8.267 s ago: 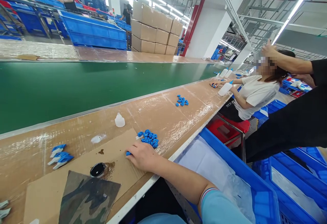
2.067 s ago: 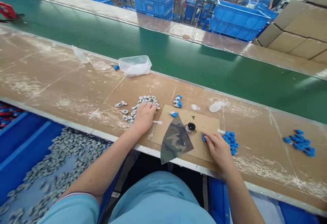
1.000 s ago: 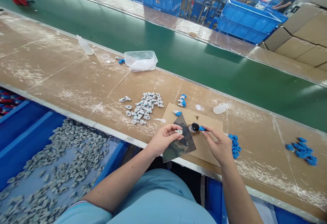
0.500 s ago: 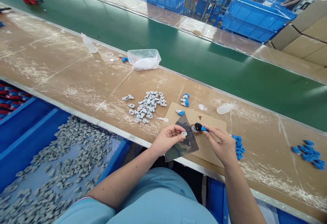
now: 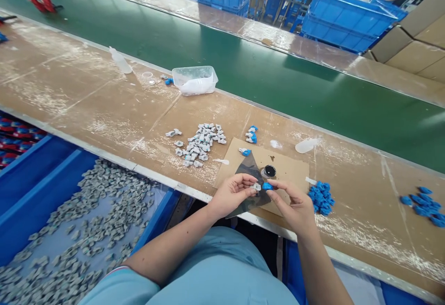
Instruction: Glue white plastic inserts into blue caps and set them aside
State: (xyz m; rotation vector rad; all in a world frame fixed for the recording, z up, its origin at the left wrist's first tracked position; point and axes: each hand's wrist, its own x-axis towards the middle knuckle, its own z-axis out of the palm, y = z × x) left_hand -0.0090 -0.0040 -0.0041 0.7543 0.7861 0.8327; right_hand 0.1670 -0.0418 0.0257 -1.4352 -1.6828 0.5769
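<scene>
"One grey part (image 5: pixel 256 187), in the head view, is pinched in the fingertips of the left hand (image 5: pixel 231 193). What about the other of the two hands?"

"The right hand (image 5: pixel 294 205) grips a blue part (image 5: pixel 267 186) between thumb and fingers. The two parts face each other, close but apart."

"And what are they over?"

"The camouflage piece (image 5: pixel 239 208) and the cardboard sheet (image 5: pixel 294 163) on the table (image 5: pixel 114 110). Just beyond the fingers stands an open jar (image 5: pixel 269 171) with something black in it."

"Any more of those parts?"

"Plenty. A grey pile (image 5: pixel 201 142) lies off to the left, a blue pile (image 5: pixel 321 198) just right of the right hand, and a second blue group (image 5: pixel 424 205) farther right. One grey-and-blue piece (image 5: pixel 244 151) rests on the cardboard sheet, with a few more past its edge."

"What's at the far side?"

"A clear tub (image 5: pixel 194 82) near the green belt (image 5: pixel 222 59), and a white bottle (image 5: pixel 120 60) to its left. Down at the lower left, a blue bin (image 5: pixel 69 159) holds many loose grey pieces (image 5: pixel 86 231)."
</scene>
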